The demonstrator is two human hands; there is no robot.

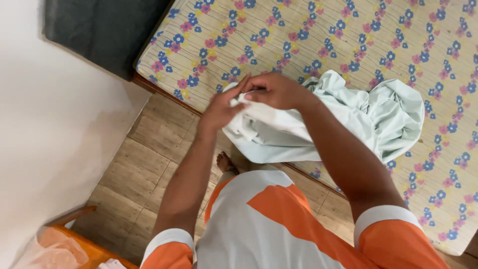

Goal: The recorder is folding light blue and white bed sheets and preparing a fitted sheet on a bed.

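Pinching one edge of the pale green cloth (318, 124) were both hands — left hand (221, 110), right hand (274, 89) — cloth bunched on the floral mattress (308, 35), at its near edge; nothing held contents.

A bed (308, 30) filled the far and right part of the scene, covered by a pale yellow sheet (423, 199) printed with small blue and pink flowers. Its brown wooden edge (149, 84) ran along the near side. A crumpled, pale mint-green cloth (388, 119) lay directly on the sheet near that edge, its near-left part lifted off the bed. A dark grey cushion (104, 30) sat at the far left end of the bed. Below, the floor (144, 164) was of tan tiles.
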